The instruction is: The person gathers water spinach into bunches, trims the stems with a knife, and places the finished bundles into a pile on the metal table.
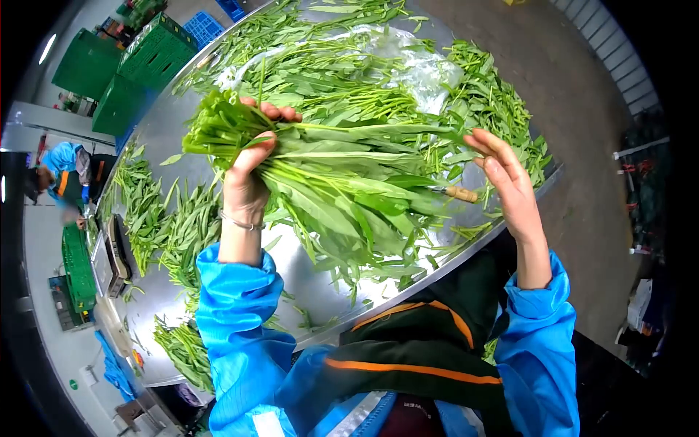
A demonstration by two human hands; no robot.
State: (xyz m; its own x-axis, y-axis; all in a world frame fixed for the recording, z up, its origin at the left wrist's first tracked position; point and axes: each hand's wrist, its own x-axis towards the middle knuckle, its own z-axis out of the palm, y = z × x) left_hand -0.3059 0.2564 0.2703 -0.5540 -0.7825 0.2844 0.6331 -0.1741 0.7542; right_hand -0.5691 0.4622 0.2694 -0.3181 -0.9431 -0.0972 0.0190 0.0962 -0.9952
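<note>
Currently, head view only. Left hand [246,182] is closed tight round the stem ends of a bunch of leafy greens [342,171], lifted above the middle of the steel table [320,288]; the leaves fan out toward the right. A thin bracelet [243,222] sits on that wrist. Right hand [510,186] is open, fingers spread and holding nothing, just beside the leaf tips over the table's near right edge. A wooden-handled knife [457,193] lies on the table between the bunch and the right hand, blade hidden under leaves. Loose greens [342,69] are heaped along the far edge over a clear plastic sheet [422,69]; more lie toward the left end. Green crates [145,62] stand beyond the far left corner. A co-worker's blue sleeve [62,159] shows at the left end.
</note>
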